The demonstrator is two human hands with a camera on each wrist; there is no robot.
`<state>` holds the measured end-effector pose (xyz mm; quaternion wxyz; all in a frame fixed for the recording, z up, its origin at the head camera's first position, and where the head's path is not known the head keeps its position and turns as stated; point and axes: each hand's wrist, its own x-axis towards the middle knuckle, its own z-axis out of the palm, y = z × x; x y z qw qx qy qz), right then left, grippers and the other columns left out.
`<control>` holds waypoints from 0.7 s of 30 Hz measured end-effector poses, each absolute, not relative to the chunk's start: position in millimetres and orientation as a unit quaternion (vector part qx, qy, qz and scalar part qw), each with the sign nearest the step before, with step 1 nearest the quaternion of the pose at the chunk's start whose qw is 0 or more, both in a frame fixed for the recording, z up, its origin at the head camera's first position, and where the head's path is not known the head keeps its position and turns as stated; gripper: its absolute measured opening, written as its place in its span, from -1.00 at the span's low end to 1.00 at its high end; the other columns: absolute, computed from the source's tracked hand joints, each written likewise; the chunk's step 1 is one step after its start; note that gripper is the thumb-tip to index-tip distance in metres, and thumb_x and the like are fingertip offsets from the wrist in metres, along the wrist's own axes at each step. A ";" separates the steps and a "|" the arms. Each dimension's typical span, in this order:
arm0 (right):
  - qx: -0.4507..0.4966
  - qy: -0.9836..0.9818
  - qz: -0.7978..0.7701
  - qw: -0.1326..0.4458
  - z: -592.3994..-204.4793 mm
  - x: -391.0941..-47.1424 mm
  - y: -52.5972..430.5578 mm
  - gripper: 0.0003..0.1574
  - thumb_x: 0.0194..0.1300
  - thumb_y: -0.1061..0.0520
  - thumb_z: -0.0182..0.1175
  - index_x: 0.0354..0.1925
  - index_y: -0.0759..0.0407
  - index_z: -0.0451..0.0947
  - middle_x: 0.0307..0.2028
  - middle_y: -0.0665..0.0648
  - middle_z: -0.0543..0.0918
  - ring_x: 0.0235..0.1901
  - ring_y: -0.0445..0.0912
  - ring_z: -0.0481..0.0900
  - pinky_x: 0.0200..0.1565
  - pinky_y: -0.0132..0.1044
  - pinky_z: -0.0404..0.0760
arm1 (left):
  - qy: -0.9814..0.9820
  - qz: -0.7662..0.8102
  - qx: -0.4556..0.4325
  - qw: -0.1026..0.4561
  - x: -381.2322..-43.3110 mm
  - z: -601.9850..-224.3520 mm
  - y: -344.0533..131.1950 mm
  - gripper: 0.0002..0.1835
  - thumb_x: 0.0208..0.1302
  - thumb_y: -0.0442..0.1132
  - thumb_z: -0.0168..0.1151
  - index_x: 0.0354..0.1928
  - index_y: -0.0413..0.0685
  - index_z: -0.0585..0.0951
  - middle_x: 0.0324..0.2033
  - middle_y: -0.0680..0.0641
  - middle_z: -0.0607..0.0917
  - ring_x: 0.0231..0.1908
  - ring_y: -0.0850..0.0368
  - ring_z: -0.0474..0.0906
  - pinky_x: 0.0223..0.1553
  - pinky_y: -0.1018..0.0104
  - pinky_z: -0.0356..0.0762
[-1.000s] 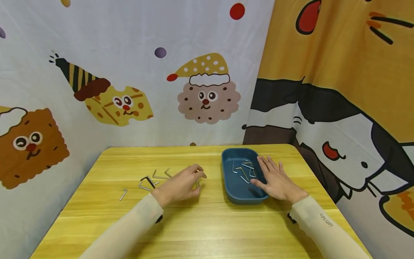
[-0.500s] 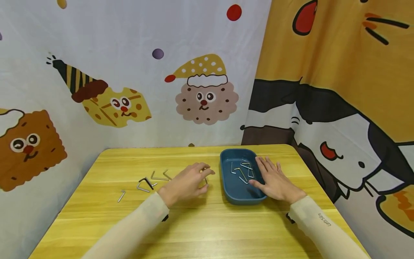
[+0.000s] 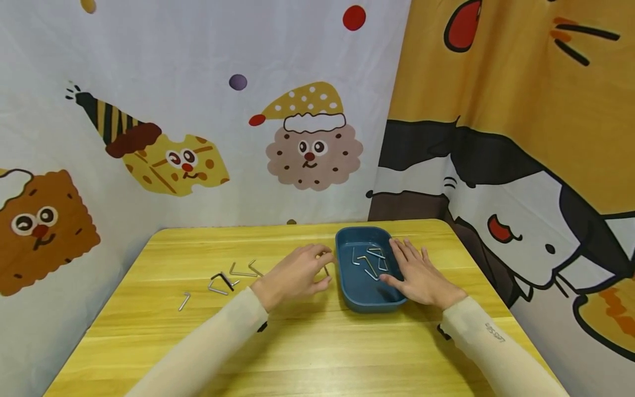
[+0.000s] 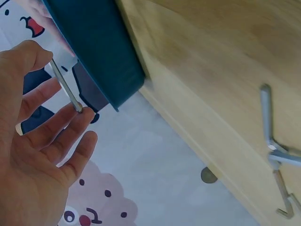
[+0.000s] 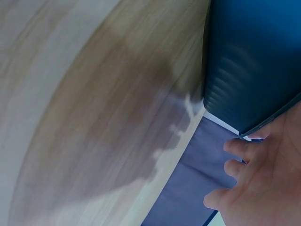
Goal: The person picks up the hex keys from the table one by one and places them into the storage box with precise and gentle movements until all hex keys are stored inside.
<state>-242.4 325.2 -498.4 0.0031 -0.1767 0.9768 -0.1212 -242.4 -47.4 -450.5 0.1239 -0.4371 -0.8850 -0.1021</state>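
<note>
My left hand (image 3: 295, 275) pinches a silver hex key (image 4: 67, 87) between thumb and fingertips, just left of a dark blue bin (image 3: 372, 306). In the left wrist view the key slants down from the thumb to the fingertips, beside the bin's wall. My right hand (image 3: 421, 278) rests on the bin's right rim, fingers straight and thumb reaching over the inside. Several bent hex keys (image 3: 368, 266) lie on the bin's floor. From the right wrist, the fingers (image 5: 244, 149) show against the bin's outer side.
On the left of the wooden table (image 3: 297, 353) lie several more silver hex keys (image 3: 243, 273) and a black hex key (image 3: 226, 280). One short silver hex key (image 3: 184, 301) sits apart, farther left. A cartoon-print curtain (image 3: 198, 44) hangs behind the table's far edge.
My left hand has moved right with the hex key, from mid-table to near the bin's left wall. My right hand keeps its place on the rim. The head view has shifted slightly.
</note>
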 end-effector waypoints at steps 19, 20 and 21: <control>-0.178 0.977 -0.119 0.009 -494.5 -242.8 322.9 0.30 0.75 -0.45 0.19 0.91 0.28 -0.08 0.89 0.39 0.06 0.88 0.48 -0.06 0.74 0.73 -0.11 | -0.878 -0.101 -0.461 0.085 -260.6 -432.5 -11.2 -0.60 0.65 0.01 0.49 0.36 0.05 0.80 0.33 -0.07 0.80 0.16 0.03 0.82 0.34 0.15 0.82; -0.179 0.977 -0.119 0.008 -493.9 -242.5 322.8 0.30 0.75 -0.44 0.19 0.91 0.29 -0.08 0.89 0.39 0.06 0.88 0.48 -0.06 0.74 0.73 -0.11 | -0.879 -0.099 -0.460 0.080 -261.6 -431.8 -9.6 -0.60 0.66 0.03 0.48 0.37 0.06 0.80 0.33 -0.07 0.79 0.15 0.05 0.82 0.32 0.17 0.83; -0.179 0.977 -0.119 0.008 -493.4 -242.2 322.8 0.30 0.75 -0.44 0.19 0.91 0.29 -0.07 0.89 0.39 0.07 0.88 0.48 -0.06 0.74 0.74 -0.10 | -0.880 -0.099 -0.459 0.074 -262.6 -430.8 -8.1 -0.60 0.67 0.03 0.47 0.38 0.07 0.80 0.34 -0.07 0.79 0.13 0.07 0.82 0.30 0.18 0.83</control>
